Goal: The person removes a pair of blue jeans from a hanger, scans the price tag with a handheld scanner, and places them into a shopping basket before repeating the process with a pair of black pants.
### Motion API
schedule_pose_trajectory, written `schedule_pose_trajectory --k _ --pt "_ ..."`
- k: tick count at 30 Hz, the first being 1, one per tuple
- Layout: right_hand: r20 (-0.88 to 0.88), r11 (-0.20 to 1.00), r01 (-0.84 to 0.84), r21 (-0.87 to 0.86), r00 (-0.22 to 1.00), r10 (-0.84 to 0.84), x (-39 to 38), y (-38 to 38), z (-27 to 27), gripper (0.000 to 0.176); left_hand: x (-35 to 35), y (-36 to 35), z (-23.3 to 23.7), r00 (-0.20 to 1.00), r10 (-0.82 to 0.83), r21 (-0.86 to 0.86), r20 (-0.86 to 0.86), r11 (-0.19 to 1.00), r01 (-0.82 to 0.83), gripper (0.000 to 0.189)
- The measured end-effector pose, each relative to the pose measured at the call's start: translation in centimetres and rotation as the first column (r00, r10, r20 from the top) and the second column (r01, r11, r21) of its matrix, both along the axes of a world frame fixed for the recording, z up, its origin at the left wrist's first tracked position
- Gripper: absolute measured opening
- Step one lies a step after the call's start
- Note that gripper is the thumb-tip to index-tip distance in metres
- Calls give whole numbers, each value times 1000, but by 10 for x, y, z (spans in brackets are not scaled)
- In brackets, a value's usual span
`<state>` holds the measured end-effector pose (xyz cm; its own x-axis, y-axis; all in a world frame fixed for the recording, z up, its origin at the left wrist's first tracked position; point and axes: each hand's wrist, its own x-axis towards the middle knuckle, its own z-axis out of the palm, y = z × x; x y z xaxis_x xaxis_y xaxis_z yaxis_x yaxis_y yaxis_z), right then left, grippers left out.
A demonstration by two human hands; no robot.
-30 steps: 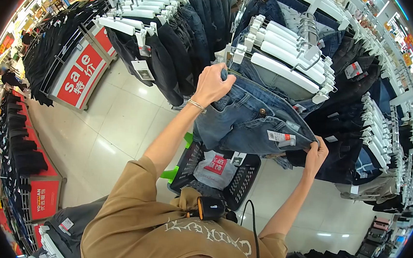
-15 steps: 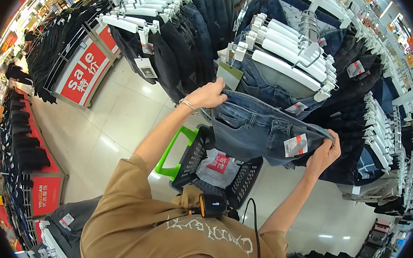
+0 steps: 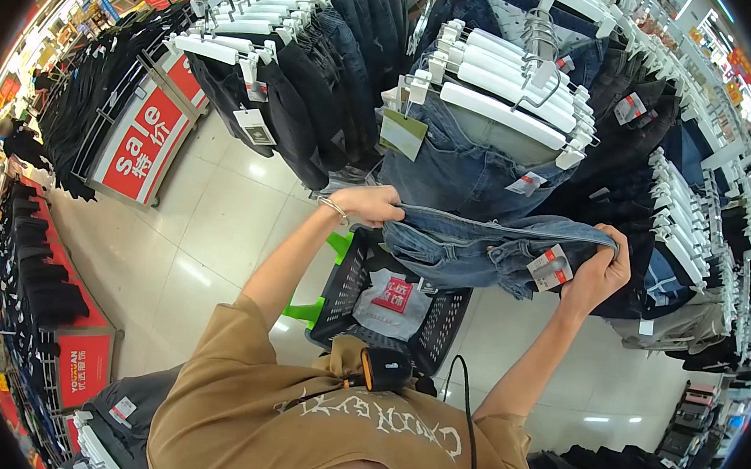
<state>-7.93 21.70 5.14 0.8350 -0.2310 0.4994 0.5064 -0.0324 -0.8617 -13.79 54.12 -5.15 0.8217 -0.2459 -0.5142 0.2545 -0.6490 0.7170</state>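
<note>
A pair of blue jeans is stretched by its waistband between my two hands. My left hand, with a bracelet at the wrist, is closed on the waistband's left end. At the other end my right hand grips the waistband beside a white and red price tag. Beneath the jeans stands a black shopping basket with green handles, and a grey-white bag with a red label lies in it. Just beyond, more jeans hang from white clip hangers.
Dark trousers hang on a rack at the upper left. A red sale sign fronts another rack. Racks with white hangers line the right side. Folded dark clothes lie along a red stand at the left. Tiled floor runs between them.
Both hands have lowered the jeans toward me and tilted them, so the waistband now looks flatter and more of the hanging jeans behind shows. The view has shifted slightly.
</note>
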Motion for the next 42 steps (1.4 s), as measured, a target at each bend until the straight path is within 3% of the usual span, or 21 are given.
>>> schedule_pose_trajectory --k 2,3,5,6,8,9,11,16,17,20,21,23,25,27,28,31,32,36,38,42 --pt "11 1000 4 -6 1000 -4 -3 -1 -1 16 -7 -6 1 958 261 -88 -115 958 -272 34" --pt "11 999 3 -50 1000 -3 -7 0 -1 16 -10 -7 3 958 261 -86 -116 959 -271 34" --pt "10 996 3 -93 1000 -2 -13 1 -2 16 -14 -9 8 871 417 -197 -260 860 -470 35" --pt "18 994 -20 -106 1000 22 -16 1 -2 16 -15 -10 8 870 418 -195 -260 860 -472 35" --pt "55 989 -72 -126 995 79 -22 4 0 16 -18 -17 7 769 580 -398 -270 660 -637 34" --pt "52 989 -74 -126 995 81 -26 5 2 16 -18 -22 0 767 581 -396 -272 659 -639 34" --pt "66 971 -154 -184 983 169 -32 6 4 18 -14 -34 -19 634 692 -625 -346 334 -706 33" --pt "72 955 -259 -142 960 271 -38 7 3 20 -1 -52 -42 585 726 -719 -363 182 -671 33" --pt "80 959 -245 -145 963 258 -36 6 3 19 1 -53 -47 585 725 -719 -364 181 -672 33" --pt "59 973 -170 -157 982 181 -33 -1 2 18 4 -52 -43 463 886 -674 12 350 -651 38" --pt "30 980 -111 -167 993 117 -31 -4 2 17 1 -49 -33 463 886 -675 13 349 -650 38" --pt "12 986 -67 -153 998 69 -23 -10 -5 16 -4 -41 -9 458 831 -538 317 555 -635 34" --pt "-67 998 -7 -67 998 3 -15 -13 -11 17 -1 -28 -6 399 844 -585 359 536 -608 25" --pt "-71 998 -12 -66 997 8 -7 -17 -20 18 0 -14 -4 383 694 -457 610 703 -545 22" --pt "-99 998 -10 -66 995 3 -4 -17 -22 18 -5 -18 16 387 735 -532 556 673 -514 24" --pt "-179 999 -14 -40 984 6 2 -14 -27 19 -14 -14 38 448 685 -492 574 727 -479 31" --pt "-230 1000 -16 -16 973 12 4 -13 -30 19 -15 -14 41 410 692 -512 594 718 -471 20" --pt "-209 998 -24 -51 978 13 21 -19 -49 20 -14 -3 46 374 630 -489 681 771 -408 17" --pt "-206 997 -30 -77 979 14 22 -20 -52 19 -15 3 57 450 482 -276 751 849 -450 11" --pt "-190 996 -69 -58 980 57 20 -14 -53 19 -4 17 50 505 480 -235 717 849 -473 15"
